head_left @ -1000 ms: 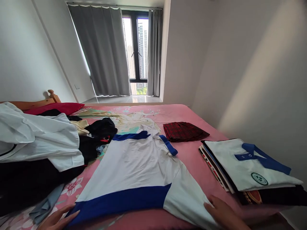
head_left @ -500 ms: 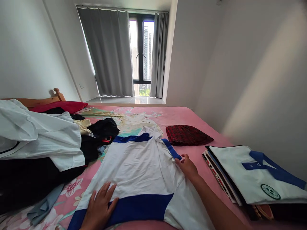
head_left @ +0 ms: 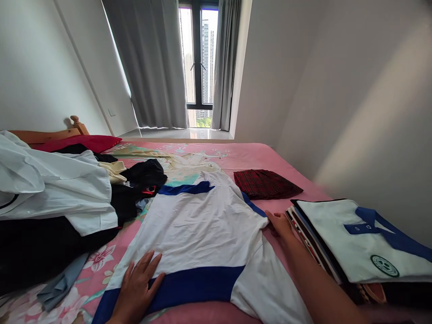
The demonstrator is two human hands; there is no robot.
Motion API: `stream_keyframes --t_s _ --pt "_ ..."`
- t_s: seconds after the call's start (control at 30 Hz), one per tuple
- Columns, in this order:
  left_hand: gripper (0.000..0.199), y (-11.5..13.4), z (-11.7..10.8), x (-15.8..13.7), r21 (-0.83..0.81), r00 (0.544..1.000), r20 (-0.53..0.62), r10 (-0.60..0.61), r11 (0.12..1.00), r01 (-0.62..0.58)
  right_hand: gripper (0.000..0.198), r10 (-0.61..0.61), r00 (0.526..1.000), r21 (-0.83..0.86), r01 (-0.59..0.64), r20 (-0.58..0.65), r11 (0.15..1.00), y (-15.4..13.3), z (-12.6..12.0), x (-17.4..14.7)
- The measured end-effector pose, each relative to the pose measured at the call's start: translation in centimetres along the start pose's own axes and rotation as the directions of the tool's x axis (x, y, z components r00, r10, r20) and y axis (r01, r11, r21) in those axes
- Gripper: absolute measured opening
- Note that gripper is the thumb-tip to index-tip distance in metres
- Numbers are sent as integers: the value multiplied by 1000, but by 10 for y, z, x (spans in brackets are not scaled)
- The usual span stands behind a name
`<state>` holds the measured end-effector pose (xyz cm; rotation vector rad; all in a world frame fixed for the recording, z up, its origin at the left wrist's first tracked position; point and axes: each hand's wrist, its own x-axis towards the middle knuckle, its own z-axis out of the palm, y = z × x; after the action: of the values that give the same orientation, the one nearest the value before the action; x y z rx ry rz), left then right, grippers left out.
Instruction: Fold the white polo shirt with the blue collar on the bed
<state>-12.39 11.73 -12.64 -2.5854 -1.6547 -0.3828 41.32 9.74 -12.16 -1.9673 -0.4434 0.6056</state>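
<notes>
A white shirt [head_left: 199, 229] with blue bands lies spread on the bed in front of me, lightly wrinkled. My left hand [head_left: 138, 283] rests flat on its lower left part, fingers spread over the white cloth and the wide blue band. At the shirt's right side, my right hand [head_left: 278, 222] pinches the end of a blue-edged sleeve between thumb and fingers. The lower right part of the shirt drapes toward me beside my right forearm.
A dark red plaid garment [head_left: 265, 183] lies beyond my right hand. On the right stands a stack of folded clothes, topped by a white polo shirt [head_left: 330, 229] with a blue collar. Loose white clothing [head_left: 67, 184] and black clothing [head_left: 43, 247] are heaped at left.
My right hand has moved right, drawing the shirt's blue-edged sleeve outward and straighter. My left hand stays on the lower left of the shirt. The view has tipped slightly down.
</notes>
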Motion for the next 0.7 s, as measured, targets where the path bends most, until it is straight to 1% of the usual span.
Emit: stream_keyframes --t_s 0.07,0.17,0.23,0.3,0.37,0.4,0.43,0.47,0.5,0.53,0.57,0.6,0.67,0.7 --pt "52 0 -1 0 -9 1000 2 1 1000 -1 51 -12 1000 11 12 3 1000 -2 -4 -1" --pt "53 -1 -1 1 -20 1000 1 2 1000 -2 42 0 1000 43 1 -9 999 -4 -11 -7" --pt "52 -2 0 1 -25 1000 1 1 1000 -1 41 0 1000 32 -1 28 999 -4 -17 -17" --pt "52 -2 0 2 -24 1000 6 -4 1000 4 44 -5 996 -10 6 89 1000 -3 -24 -34" --pt "53 -1 0 2 -14 1000 11 -6 1000 6 46 -31 986 -136 53 163 989 3 -33 -59" --pt "53 -1 0 3 -8 1000 13 -8 1000 8 44 -71 976 -241 121 206 963 7 -37 -73" --pt "53 -1 0 3 -1 1000 14 -9 1000 9 41 -129 960 -357 214 247 909 13 -42 -88" --pt "53 -1 0 3 6 1000 16 -9 1000 9 38 -193 940 -466 310 282 829 19 -47 -103" --pt "53 -1 0 3 11 1000 16 -9 1000 9 35 -248 922 -548 377 297 747 26 -51 -117" --pt "54 -1 1 2 15 1000 15 -8 1000 8 33 -285 913 -590 406 291 698 33 -55 -130" --pt "54 -1 1 2 18 1000 13 -6 1000 6 33 -295 919 -589 395 262 705 42 -59 -140" --pt "54 -2 2 2 20 1000 10 -1 1000 1 34 -279 932 -559 362 231 746 51 -63 -149" --pt "54 -2 3 2 25 1000 1 9 1000 -9 37 -196 958 -475 275 211 836 72 -71 -162" --pt "54 -3 4 1 29 1000 -5 13 999 -13 37 -157 963 -458 243 219 855 82 -76 -167"
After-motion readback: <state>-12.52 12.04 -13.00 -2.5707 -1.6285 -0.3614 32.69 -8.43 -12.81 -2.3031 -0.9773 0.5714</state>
